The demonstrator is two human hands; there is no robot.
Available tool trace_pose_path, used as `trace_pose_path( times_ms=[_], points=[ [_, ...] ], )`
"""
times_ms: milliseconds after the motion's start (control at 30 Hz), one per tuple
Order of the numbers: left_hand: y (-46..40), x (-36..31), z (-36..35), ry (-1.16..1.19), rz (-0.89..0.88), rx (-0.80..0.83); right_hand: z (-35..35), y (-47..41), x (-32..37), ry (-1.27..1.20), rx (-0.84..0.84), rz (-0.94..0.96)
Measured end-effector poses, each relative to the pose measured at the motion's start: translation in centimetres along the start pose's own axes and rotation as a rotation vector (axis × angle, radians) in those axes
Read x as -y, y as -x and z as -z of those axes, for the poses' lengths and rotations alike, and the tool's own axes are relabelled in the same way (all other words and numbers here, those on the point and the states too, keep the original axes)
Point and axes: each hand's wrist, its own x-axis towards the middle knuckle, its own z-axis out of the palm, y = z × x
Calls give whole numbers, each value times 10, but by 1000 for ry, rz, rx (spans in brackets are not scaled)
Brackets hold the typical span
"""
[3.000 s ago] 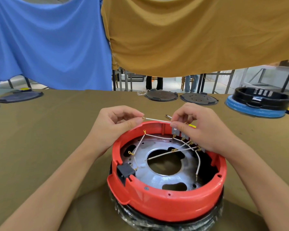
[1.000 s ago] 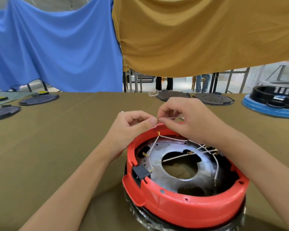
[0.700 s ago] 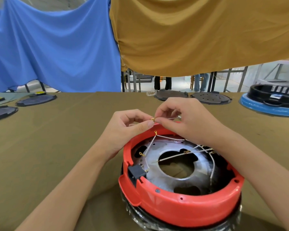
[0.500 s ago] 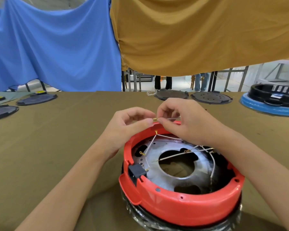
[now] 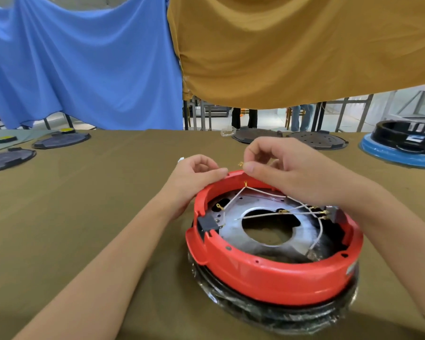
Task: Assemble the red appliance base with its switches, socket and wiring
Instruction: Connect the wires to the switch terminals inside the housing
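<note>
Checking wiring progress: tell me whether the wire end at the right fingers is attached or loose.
Loose. The right hand pinches the wire's gold terminal above the red base rim, joined to nothing.

Appliance base near the table's front edge, both hands over its far rim, round plates along the far edge.

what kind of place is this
Likely a small appliance assembly workshop: a long cloth-covered table, a half-wired red base being worked on, and spare round black plates and another base laid out along it.
</note>
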Motion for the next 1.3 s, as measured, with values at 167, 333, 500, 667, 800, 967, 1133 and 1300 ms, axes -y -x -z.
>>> trace_pose_path(
  times_ms=[167,333,500,667,800,967,1133,1300],
  points=[
    [8,-4,24,-3,245,383,-8,-1,-5,285,-52,59],
    [10,-5,23,10,194,279,4,1,-4,311,-118,101],
    [1,-3,2,92,167,-139,-2,3,0,287,-16,75],
    [7,-4,25,-27,308,196,-8,4,-2,295,30,17],
    [10,-5,14,-37,236,202,-14,2,2,307,68,-10],
    [9,1,-7,-1,184,153,-22,-10,9,380,101,-35],
    [7,10,-10,35,166,144,-29,-13,10,495,134,-64],
    [5,13,-9,42,145,157,-32,-14,7,501,101,-104]
  ],
)
